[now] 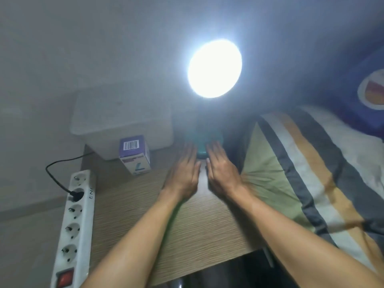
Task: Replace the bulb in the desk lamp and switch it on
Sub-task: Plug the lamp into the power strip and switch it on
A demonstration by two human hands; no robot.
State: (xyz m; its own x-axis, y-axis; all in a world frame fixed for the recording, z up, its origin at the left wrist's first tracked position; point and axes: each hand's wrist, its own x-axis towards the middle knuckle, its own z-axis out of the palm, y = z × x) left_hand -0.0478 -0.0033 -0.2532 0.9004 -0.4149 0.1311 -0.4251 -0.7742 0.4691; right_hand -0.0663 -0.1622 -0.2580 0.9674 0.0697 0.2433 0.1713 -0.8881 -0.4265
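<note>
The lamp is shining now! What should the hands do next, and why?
Probably just lift both hands away. The lamp head glows bright, so the bulb looks fitted and switched on. The left hand and right hand lie flat and open on the table by the teal lamp base, holding nothing.

Glare from the lit bulb (pixel 214 68) washes out the shade and stem for us. Our fingertips (pixel 190 146) blur against the teal base (pixel 202 138). The box (pixel 134 154) print is unreadable. The power strip (pixel 72 231) is cut off at the bottom edge.
</note>
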